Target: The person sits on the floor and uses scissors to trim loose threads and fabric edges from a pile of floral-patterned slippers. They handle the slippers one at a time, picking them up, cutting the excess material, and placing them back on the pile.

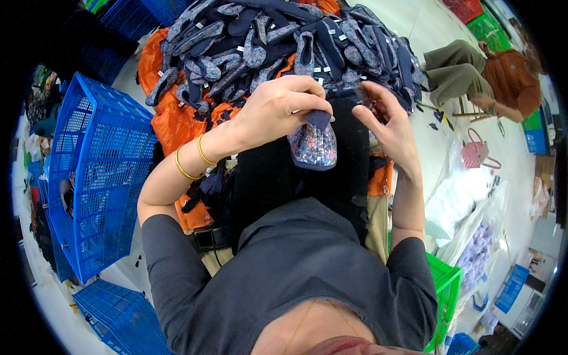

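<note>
My left hand is pinched on a small slipper with a floral toe and navy edging. The slipper hangs toe down over my black-covered lap. To its right, my right hand is raised, thumb and fingers apart, with a slight blur at the fingertips. No object shows clearly in it. Just beyond both hands, a large heap of similar navy floral slippers lies on orange sheeting. Small white tags show on many of them.
Blue plastic crates stand close on my left, with another blue crate lower down. A green crate is by my right elbow. A seated person is at the far right, near a red checked bag and white plastic sacks.
</note>
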Demonstrator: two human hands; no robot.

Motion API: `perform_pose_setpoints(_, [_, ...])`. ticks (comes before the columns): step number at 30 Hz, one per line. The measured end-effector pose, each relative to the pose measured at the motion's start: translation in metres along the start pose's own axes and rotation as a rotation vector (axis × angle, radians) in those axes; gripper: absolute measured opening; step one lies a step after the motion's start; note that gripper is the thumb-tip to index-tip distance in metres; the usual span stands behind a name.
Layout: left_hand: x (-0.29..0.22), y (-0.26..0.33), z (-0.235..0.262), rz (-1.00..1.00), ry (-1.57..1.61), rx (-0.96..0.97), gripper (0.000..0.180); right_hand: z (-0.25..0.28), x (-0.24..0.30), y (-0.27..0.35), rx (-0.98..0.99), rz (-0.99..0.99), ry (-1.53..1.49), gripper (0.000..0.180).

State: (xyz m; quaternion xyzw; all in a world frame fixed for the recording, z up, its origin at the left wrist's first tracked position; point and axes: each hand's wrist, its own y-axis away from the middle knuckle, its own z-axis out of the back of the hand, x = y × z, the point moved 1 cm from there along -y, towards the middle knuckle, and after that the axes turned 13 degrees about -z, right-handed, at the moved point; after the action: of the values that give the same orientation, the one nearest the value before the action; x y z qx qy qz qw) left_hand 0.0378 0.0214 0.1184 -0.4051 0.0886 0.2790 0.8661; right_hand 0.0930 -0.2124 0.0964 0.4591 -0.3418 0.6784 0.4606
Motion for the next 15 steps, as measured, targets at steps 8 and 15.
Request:
perform_pose_setpoints(8, [0.008, -0.018, 0.009, -0.062, 0.023, 0.110, 0.022, 0.000, -0.007, 0.016, 0.236, 0.101, 0.104, 0.033])
perform_pose_setpoints(15, [0.017, -0.034, 0.021, 0.236, 0.326, 0.243, 0.019, -0.004, -0.012, 0.008, 0.353, -0.014, -0.053, 0.030])
